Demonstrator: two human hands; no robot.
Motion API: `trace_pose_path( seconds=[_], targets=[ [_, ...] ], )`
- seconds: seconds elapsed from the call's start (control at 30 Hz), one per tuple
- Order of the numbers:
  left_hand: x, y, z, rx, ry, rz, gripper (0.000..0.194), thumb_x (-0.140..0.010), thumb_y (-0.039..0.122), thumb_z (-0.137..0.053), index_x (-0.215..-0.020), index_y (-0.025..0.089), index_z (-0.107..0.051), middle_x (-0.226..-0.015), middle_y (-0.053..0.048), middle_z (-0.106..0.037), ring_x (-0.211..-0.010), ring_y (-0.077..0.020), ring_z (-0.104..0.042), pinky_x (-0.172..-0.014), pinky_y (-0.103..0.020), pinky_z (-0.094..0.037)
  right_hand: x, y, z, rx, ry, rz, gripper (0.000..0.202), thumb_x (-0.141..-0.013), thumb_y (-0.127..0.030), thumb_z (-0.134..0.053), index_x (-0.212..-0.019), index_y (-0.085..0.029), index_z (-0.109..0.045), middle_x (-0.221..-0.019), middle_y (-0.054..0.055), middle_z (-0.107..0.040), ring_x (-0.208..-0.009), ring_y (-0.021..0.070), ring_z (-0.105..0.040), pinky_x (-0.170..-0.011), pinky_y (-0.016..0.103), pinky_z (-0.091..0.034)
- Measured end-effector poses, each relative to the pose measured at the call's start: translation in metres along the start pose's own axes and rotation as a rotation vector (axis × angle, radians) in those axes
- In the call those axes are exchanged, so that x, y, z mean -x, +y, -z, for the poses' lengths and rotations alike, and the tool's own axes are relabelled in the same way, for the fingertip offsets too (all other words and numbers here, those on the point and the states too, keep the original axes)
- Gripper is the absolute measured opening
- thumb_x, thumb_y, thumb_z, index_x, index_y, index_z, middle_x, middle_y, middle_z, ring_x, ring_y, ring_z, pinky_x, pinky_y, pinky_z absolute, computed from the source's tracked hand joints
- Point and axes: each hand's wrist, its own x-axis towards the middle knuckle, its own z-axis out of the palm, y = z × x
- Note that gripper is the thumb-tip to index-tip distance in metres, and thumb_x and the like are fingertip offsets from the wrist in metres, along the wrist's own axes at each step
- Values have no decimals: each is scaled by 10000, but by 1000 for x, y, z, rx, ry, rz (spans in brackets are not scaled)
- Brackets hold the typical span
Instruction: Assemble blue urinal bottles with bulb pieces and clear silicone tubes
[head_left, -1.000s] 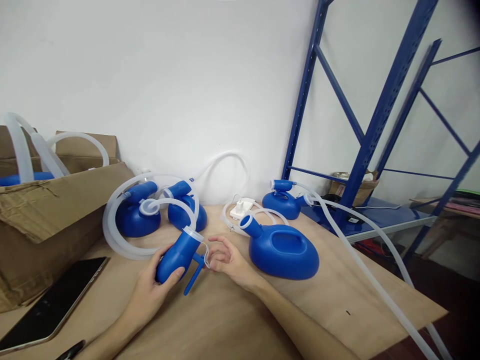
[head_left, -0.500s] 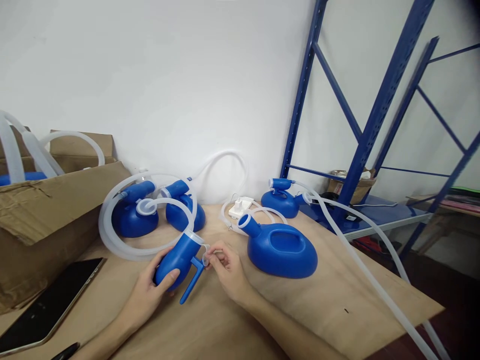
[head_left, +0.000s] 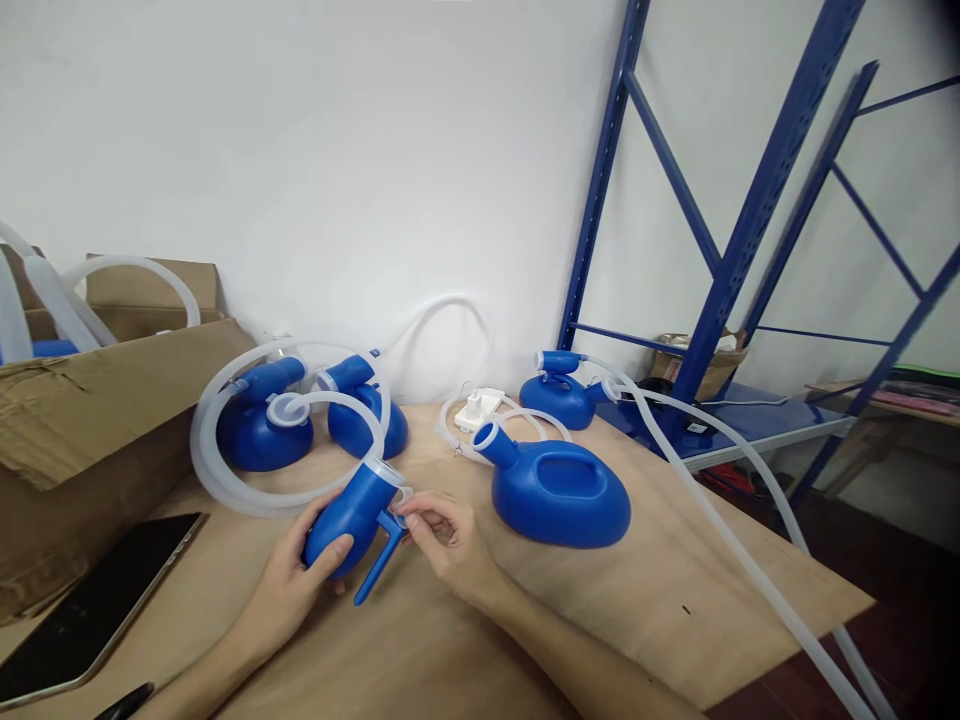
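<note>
My left hand [head_left: 289, 575] wraps round a blue plastic urinal head [head_left: 347, 522], tilted with its white-rimmed mouth up and right. An angled blue handle [head_left: 379, 565] sticks out on its right side. My right hand [head_left: 444, 537] pinches the clear plastic strap [head_left: 405, 494] that hangs from the white rim, close to the top of the handle. The fingertips partly hide the strap's end. Right of my hands, a blue urinal bottle [head_left: 562, 520] with an open, white-rimmed neck stands on the wooden table [head_left: 600, 620].
Behind stand several blue urinals, two at left [head_left: 266, 440] [head_left: 367, 425] and one at right [head_left: 555, 400], with clear hoses [head_left: 705, 490] crossing the table's right edge. A cardboard box [head_left: 112, 400], a tablet [head_left: 97, 600] and a white plug adapter [head_left: 480, 408] lie around. A blue shelf rack [head_left: 750, 250] rises at right.
My right hand has moved slightly left, bringing the clear strap closer to the top of the handle. My left hand keeps its grip. The whole view has shifted a little.
</note>
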Motion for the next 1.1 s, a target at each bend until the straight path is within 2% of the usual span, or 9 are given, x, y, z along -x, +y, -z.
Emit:
trace_pose_path(
  seconds=[0.17,0.27,0.53,0.67,0.83,1.0,1.1],
  targets=[
    [0,0,1,6,16,16,695,-770,570,-776,-1328,245,-520,-1157,-79,-649,-650,-195,-635,-485,-329,-588,-4,4,3,-169,-35,-210,242,-820,-412,-794,-977,-228,-813,-1015,61,-798,-847,207,-757,-794,327,-613],
    [0,2,0,-4,42,9,685,-766,577,-772,-1311,236,-535,-1153,-86,-660,-672,-210,-657,-491,-324,-593,-5,10,3,-262,-25,-302,296,-769,-442,-839,-976,-231,-823,-1010,56,-803,-815,189,-754,-800,320,-611],
    [3,-7,6,-158,94,-117,632,-773,572,-739,-1277,220,-597,-1173,-92,-706,-766,-265,-716,-510,-319,-621,-2,17,-1,-464,-39,-514,473,-647,-503,-909,-978,-183,-804,-965,73,-789,-812,199,-742,-639,286,-605],
    [1,-14,10,-252,104,-213,629,-801,575,-702,-1297,201,-603,-1245,-117,-701,-947,-323,-723,-672,-365,-650,-2,16,0,-480,-73,-522,496,-657,-505,-903,-998,-163,-789,-902,70,-780,-722,182,-740,-580,260,-577],
    [-2,-9,8,-304,134,-204,616,-831,593,-664,-1307,208,-603,-1261,-110,-697,-1110,-360,-678,-915,-452,-594,-5,12,-2,-482,-58,-523,470,-683,-504,-889,-1006,-180,-783,-879,54,-773,-688,165,-734,-538,222,-524],
    [-3,-1,2,-297,145,-147,674,-805,630,-678,-1309,199,-559,-1293,-126,-661,-1192,-375,-620,-1026,-508,-516,-9,4,0,-379,-28,-498,409,-741,-473,-854,-1029,-193,-779,-987,69,-770,-798,180,-734,-583,228,-495],
    [-3,3,-2,-304,162,-129,696,-802,624,-688,-1337,212,-519,-1333,-131,-629,-1224,-376,-596,-1056,-535,-485,-14,0,8,-272,6,-460,388,-750,-470,-838,-1013,-192,-774,-946,66,-771,-870,201,-726,-628,242,-487]
  ],
)
